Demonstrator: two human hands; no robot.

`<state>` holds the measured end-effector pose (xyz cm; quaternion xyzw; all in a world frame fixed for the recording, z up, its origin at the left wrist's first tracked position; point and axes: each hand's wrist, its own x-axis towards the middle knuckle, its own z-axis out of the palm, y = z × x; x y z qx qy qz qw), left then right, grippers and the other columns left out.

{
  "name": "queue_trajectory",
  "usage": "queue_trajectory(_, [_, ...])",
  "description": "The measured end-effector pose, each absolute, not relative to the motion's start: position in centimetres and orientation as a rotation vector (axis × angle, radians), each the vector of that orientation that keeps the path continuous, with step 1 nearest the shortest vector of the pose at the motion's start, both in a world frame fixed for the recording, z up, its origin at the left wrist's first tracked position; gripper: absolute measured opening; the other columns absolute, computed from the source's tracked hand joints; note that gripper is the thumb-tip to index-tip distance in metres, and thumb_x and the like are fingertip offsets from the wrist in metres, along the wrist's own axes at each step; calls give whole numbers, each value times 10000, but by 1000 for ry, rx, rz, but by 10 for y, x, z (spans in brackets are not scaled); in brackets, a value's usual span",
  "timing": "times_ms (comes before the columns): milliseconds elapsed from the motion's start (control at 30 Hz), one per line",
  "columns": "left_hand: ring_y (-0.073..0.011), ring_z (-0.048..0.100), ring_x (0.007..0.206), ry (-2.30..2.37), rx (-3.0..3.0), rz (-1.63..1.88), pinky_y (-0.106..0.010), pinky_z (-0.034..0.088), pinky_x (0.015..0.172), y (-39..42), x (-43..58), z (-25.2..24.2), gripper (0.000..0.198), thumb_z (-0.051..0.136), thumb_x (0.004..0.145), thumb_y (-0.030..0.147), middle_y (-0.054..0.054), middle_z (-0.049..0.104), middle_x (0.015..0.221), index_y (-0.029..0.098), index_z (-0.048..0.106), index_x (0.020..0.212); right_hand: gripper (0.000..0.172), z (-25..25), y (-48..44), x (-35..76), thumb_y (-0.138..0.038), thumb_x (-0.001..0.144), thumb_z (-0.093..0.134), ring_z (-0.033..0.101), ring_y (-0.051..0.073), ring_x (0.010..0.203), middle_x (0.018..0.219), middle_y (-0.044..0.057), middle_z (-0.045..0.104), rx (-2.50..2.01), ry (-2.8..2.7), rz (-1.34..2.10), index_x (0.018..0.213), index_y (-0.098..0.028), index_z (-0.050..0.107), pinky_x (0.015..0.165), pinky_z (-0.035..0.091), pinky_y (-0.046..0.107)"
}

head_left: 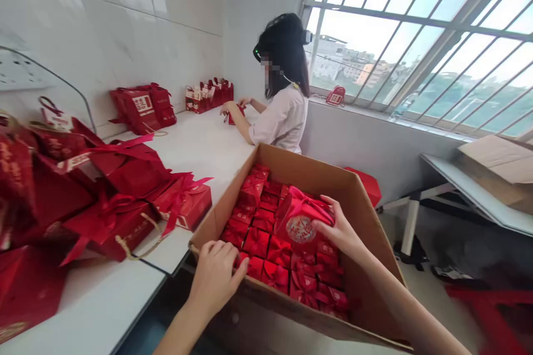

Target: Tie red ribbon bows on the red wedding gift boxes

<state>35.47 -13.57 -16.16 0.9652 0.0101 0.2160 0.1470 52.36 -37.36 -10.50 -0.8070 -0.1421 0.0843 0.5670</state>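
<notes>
A deep cardboard box [377,244] holds rows of small red gift boxes [258,242] tied with ribbon. My right hand [339,227] grips a larger red gift box [296,224] by its right side, over the rows inside. This gift box has a round patterned emblem on its front and a red ribbon on top. At the near left corner of the cardboard box, my left hand [219,269] is closed over the rim, with the thumb toward the inside.
Many red gift boxes and bags [125,172] crowd the white table [195,150] at left. Beyond the carton, a person [283,105] handles a small red box at the table. A folded table [478,194] carrying cardboard and a red stool [495,316] stand at right.
</notes>
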Motion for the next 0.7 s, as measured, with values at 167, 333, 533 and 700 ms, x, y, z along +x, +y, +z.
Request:
queue_trajectory(167, [-203,535,730,7,2765,692,-371,298,768,-132,355,-168,212,469,868,252,-12,623,708,182,594,712,316,-93,-364,534,-503,836,516,680,171,730,808,25,712,-1093,83,788,940,-213,587,705,562,313])
queue_trajectory(333, [-202,523,724,3,2763,745,-365,289,762,-134,357,-170,202,463,863,228,-10,617,699,182,587,709,260,-88,-358,529,-461,867,501,685,146,733,802,-13,726,-911,168,800,925,-226,593,710,565,299])
queue_trajectory(533, [-198,505,712,-13,2732,878,-352,297,747,-134,355,-174,223,434,865,203,-19,615,696,176,583,701,414,-122,-362,551,-588,845,414,665,211,867,897,40,696,-1517,-126,494,994,-231,562,783,539,400])
queue_trajectory(700, [-169,447,631,-52,2612,1107,-324,300,697,-135,355,-186,247,407,856,156,-10,572,621,173,537,647,599,-170,-352,602,-503,614,683,515,286,1118,1139,95,562,-1957,-307,36,1092,-202,483,1023,353,485])
